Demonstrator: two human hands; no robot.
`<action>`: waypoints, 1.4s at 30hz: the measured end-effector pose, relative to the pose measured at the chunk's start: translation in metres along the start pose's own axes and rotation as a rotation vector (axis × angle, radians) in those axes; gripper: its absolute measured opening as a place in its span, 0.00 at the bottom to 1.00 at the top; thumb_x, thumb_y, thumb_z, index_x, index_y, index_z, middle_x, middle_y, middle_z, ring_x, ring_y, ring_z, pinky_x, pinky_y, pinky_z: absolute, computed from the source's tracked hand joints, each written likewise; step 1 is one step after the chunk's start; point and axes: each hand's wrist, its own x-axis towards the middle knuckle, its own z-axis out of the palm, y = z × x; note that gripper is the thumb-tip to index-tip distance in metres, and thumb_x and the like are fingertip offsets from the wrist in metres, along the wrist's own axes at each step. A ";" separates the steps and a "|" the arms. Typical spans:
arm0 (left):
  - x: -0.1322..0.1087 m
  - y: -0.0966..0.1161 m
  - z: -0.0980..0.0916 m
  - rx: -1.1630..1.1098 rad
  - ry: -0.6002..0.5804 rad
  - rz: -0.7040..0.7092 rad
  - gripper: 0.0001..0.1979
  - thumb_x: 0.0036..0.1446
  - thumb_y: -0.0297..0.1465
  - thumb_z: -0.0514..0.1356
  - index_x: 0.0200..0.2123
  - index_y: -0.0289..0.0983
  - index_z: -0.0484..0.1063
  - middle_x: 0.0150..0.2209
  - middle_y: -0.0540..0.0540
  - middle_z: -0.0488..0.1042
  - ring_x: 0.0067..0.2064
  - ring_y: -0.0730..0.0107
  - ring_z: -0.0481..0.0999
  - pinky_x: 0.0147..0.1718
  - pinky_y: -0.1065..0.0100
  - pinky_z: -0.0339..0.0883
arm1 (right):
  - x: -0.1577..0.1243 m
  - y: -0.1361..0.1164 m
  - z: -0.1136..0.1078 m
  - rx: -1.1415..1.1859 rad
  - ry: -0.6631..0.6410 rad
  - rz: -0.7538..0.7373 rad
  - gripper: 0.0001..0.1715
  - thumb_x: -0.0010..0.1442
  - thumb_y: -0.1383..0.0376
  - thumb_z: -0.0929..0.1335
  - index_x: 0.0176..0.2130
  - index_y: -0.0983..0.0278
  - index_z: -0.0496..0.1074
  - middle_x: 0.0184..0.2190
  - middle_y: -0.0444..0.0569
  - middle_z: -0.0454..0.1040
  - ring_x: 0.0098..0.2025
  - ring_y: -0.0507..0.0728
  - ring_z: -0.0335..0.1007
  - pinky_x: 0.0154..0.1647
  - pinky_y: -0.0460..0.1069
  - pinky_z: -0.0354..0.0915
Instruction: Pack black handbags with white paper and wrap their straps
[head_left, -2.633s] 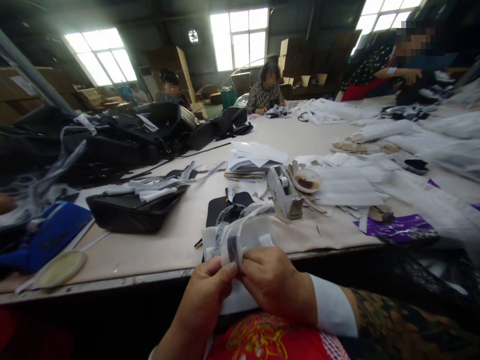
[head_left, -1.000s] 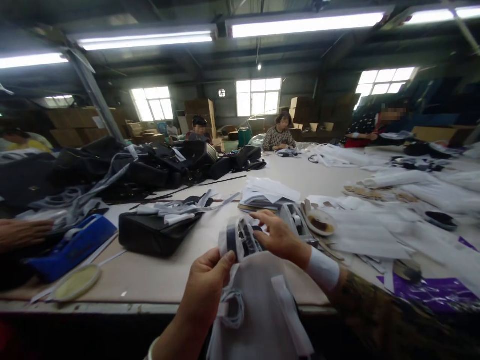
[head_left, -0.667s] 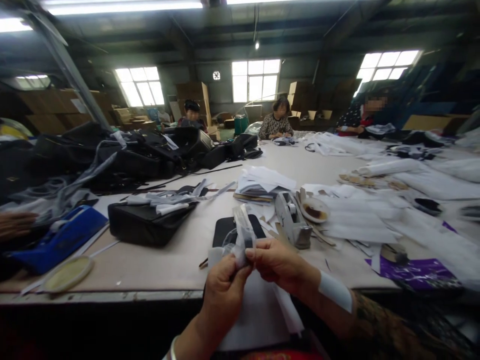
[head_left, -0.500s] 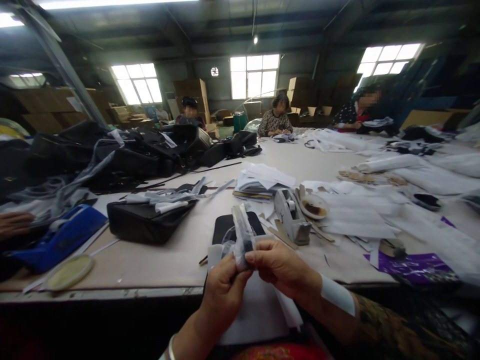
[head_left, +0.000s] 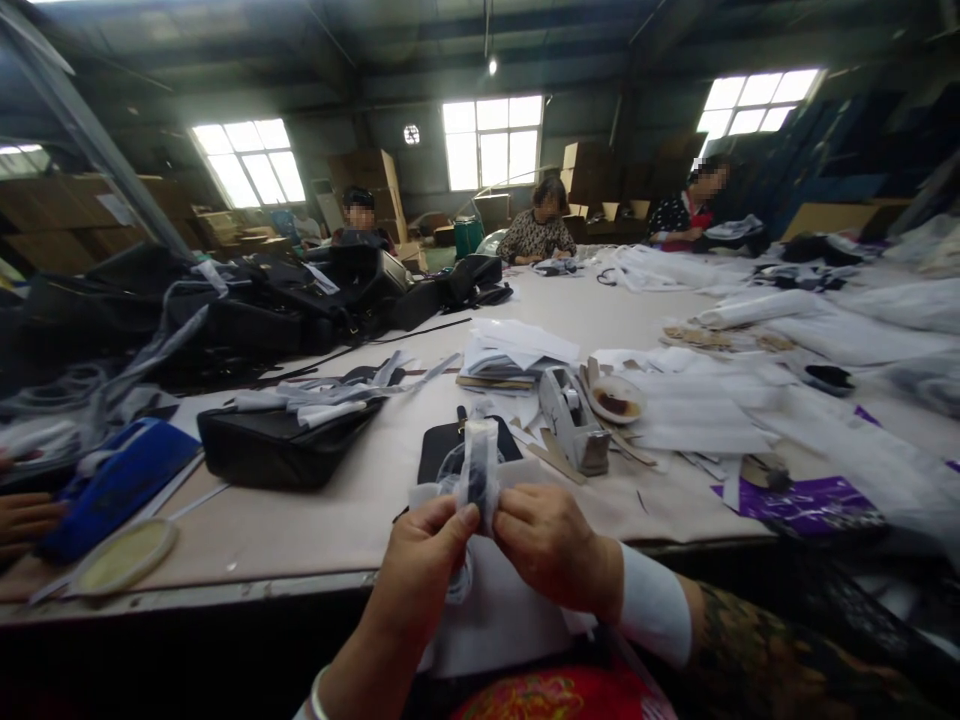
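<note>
A dark strap wrapped in cloudy plastic film (head_left: 478,470) stands upright in front of me at the table's near edge. My left hand (head_left: 416,565) is closed on its lower left side, thumb pressed on the film. My right hand (head_left: 559,550) pinches the right side with its fingers curled in. Just behind it lies a flat black bag (head_left: 436,450) with a small buckle tab at the top. A loop of clear film hangs below my fingers. White sheet material (head_left: 502,625) covers my lap under both hands.
A grey tape dispenser (head_left: 592,450) and a dish of brown stuff (head_left: 619,400) stand right of the paper stack (head_left: 517,350). A black bag (head_left: 277,450), a blue tape dispenser (head_left: 124,480) and a co-worker's hand (head_left: 26,525) are at left. Several people sit across the table.
My left thumb has moved up along the wrapped strap and the right fingers have curled in closer. The strap now stands straighter. The view has shifted slightly.
</note>
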 end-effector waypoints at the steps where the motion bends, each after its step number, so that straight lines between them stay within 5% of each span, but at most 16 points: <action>1: -0.002 0.000 0.000 0.049 0.032 0.051 0.15 0.54 0.42 0.68 0.33 0.35 0.77 0.19 0.54 0.60 0.22 0.77 0.55 0.21 0.73 0.48 | 0.001 0.000 -0.002 0.123 -0.019 0.075 0.15 0.68 0.67 0.63 0.29 0.64 0.72 0.27 0.49 0.71 0.29 0.53 0.61 0.30 0.49 0.58; 4: -0.009 0.001 0.001 0.261 0.065 0.268 0.08 0.57 0.37 0.66 0.31 0.37 0.80 0.29 0.46 0.74 0.31 0.68 0.70 0.31 0.69 0.62 | 0.004 0.001 -0.007 0.748 -0.134 0.470 0.18 0.62 0.54 0.69 0.29 0.65 0.72 0.24 0.44 0.67 0.24 0.49 0.56 0.24 0.46 0.53; 7: -0.015 -0.002 0.006 0.445 0.016 0.443 0.08 0.59 0.33 0.64 0.30 0.39 0.81 0.31 0.43 0.76 0.36 0.62 0.73 0.38 0.66 0.65 | 0.005 0.003 -0.008 1.328 -0.193 0.891 0.25 0.54 0.47 0.73 0.30 0.67 0.73 0.20 0.40 0.64 0.18 0.45 0.44 0.18 0.44 0.40; 11: -0.018 -0.009 0.010 0.458 0.003 0.478 0.07 0.59 0.33 0.64 0.31 0.40 0.82 0.32 0.41 0.76 0.36 0.60 0.73 0.39 0.64 0.66 | 0.004 0.001 -0.005 1.472 -0.087 1.134 0.23 0.44 0.54 0.79 0.30 0.68 0.73 0.19 0.39 0.66 0.17 0.43 0.42 0.18 0.44 0.36; 14: -0.015 -0.009 0.006 0.372 -0.077 0.331 0.08 0.56 0.37 0.66 0.31 0.38 0.81 0.29 0.43 0.73 0.34 0.62 0.71 0.38 0.64 0.67 | 0.002 -0.003 -0.006 1.252 -0.055 0.982 0.16 0.49 0.57 0.77 0.28 0.67 0.75 0.19 0.40 0.66 0.19 0.45 0.51 0.20 0.44 0.47; 17: -0.008 -0.005 0.000 0.078 -0.163 0.025 0.20 0.52 0.47 0.68 0.27 0.35 0.74 0.18 0.54 0.59 0.21 0.76 0.56 0.22 0.72 0.56 | -0.003 -0.005 -0.005 0.772 -0.037 0.559 0.13 0.58 0.61 0.73 0.25 0.65 0.73 0.23 0.43 0.69 0.26 0.50 0.62 0.28 0.46 0.57; 20: 0.000 -0.002 0.001 -0.216 -0.164 -0.194 0.25 0.45 0.48 0.72 0.26 0.36 0.66 0.18 0.61 0.49 0.19 0.84 0.42 0.18 0.76 0.41 | -0.009 -0.001 0.001 0.214 -0.032 0.128 0.16 0.65 0.66 0.65 0.26 0.64 0.70 0.25 0.46 0.68 0.27 0.52 0.61 0.28 0.48 0.57; 23: 0.005 -0.002 0.004 -0.313 -0.135 -0.241 0.25 0.40 0.42 0.76 0.28 0.37 0.64 0.19 0.62 0.50 0.19 0.85 0.42 0.17 0.77 0.40 | -0.013 0.006 0.004 -0.056 -0.054 -0.092 0.16 0.67 0.72 0.60 0.30 0.64 0.70 0.27 0.49 0.70 0.27 0.53 0.60 0.29 0.49 0.58; 26: 0.003 -0.006 0.006 -0.243 -0.060 -0.215 0.23 0.41 0.43 0.75 0.29 0.36 0.69 0.18 0.62 0.50 0.19 0.84 0.43 0.18 0.76 0.40 | -0.013 0.008 0.001 0.177 -0.091 0.057 0.11 0.65 0.69 0.63 0.31 0.65 0.71 0.30 0.49 0.70 0.30 0.53 0.62 0.31 0.48 0.61; 30: -0.009 -0.010 0.009 0.166 0.061 0.001 0.16 0.51 0.43 0.69 0.30 0.34 0.77 0.20 0.52 0.66 0.22 0.75 0.60 0.23 0.72 0.52 | -0.010 0.004 0.000 0.898 -0.182 0.680 0.19 0.63 0.53 0.67 0.32 0.66 0.73 0.21 0.40 0.60 0.22 0.48 0.52 0.21 0.44 0.52; 32: -0.014 -0.014 0.013 0.391 0.111 0.183 0.11 0.55 0.38 0.66 0.30 0.36 0.79 0.27 0.45 0.75 0.29 0.65 0.69 0.31 0.67 0.60 | -0.007 0.001 0.005 1.027 -0.152 0.870 0.23 0.61 0.50 0.69 0.31 0.68 0.74 0.18 0.38 0.58 0.21 0.47 0.50 0.20 0.44 0.50; 35: -0.019 -0.021 0.020 0.581 0.170 0.342 0.04 0.55 0.32 0.64 0.28 0.39 0.77 0.30 0.41 0.77 0.33 0.57 0.72 0.36 0.62 0.60 | -0.003 -0.004 0.017 0.915 -0.064 0.891 0.18 0.55 0.55 0.73 0.27 0.68 0.75 0.21 0.41 0.66 0.26 0.49 0.58 0.26 0.44 0.57; 39: -0.022 -0.029 0.025 0.677 0.244 0.246 0.06 0.52 0.30 0.66 0.26 0.39 0.71 0.26 0.40 0.73 0.29 0.56 0.70 0.32 0.62 0.55 | 0.001 -0.008 0.025 0.811 -0.036 0.915 0.16 0.54 0.61 0.73 0.21 0.67 0.72 0.19 0.41 0.65 0.26 0.50 0.59 0.26 0.44 0.57; 42: -0.024 -0.023 0.022 0.551 0.143 0.196 0.10 0.50 0.33 0.69 0.28 0.38 0.70 0.25 0.44 0.70 0.28 0.62 0.67 0.29 0.65 0.54 | -0.001 -0.008 0.024 0.853 0.034 0.945 0.15 0.54 0.61 0.73 0.22 0.67 0.72 0.19 0.40 0.64 0.25 0.49 0.58 0.26 0.45 0.56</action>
